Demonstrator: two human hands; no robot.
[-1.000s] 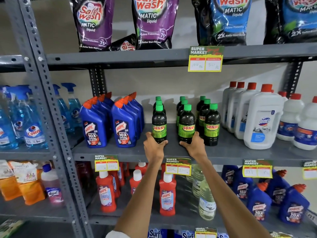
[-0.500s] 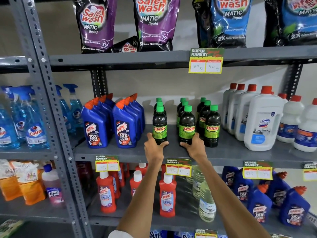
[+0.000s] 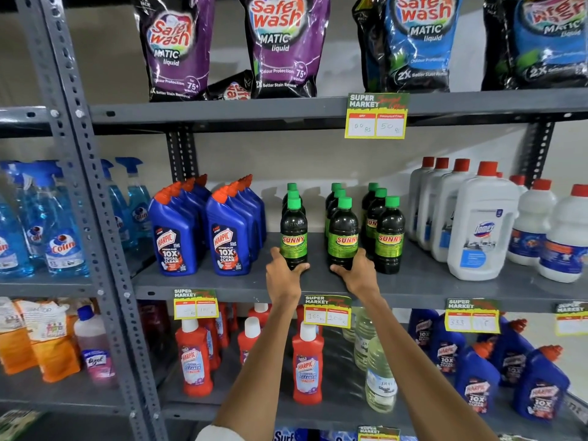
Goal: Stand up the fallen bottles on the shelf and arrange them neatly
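Observation:
Dark Sunny bottles with green caps stand upright in three short rows on the grey middle shelf (image 3: 241, 286). My left hand (image 3: 284, 275) grips the base of the front bottle of the left row (image 3: 293, 237). My right hand (image 3: 356, 272) grips the base of the front bottle of the middle row (image 3: 343, 238). The right row's front bottle (image 3: 389, 237) stands untouched just right of my right hand. Both held bottles are upright with their bases on the shelf.
Blue Harpic bottles (image 3: 173, 240) stand left of the Sunny rows, white Domex jugs (image 3: 480, 230) to the right. Price tags (image 3: 327, 311) hang on the shelf edge. Safewash pouches (image 3: 280, 46) fill the shelf above; red Harpic bottles (image 3: 307, 367) stand below. A grey upright post (image 3: 86, 198) runs at left.
Both hands have stayed on the bases of the two front bottles. The left bottle sits slightly further left, widening the gap between the left and middle rows.

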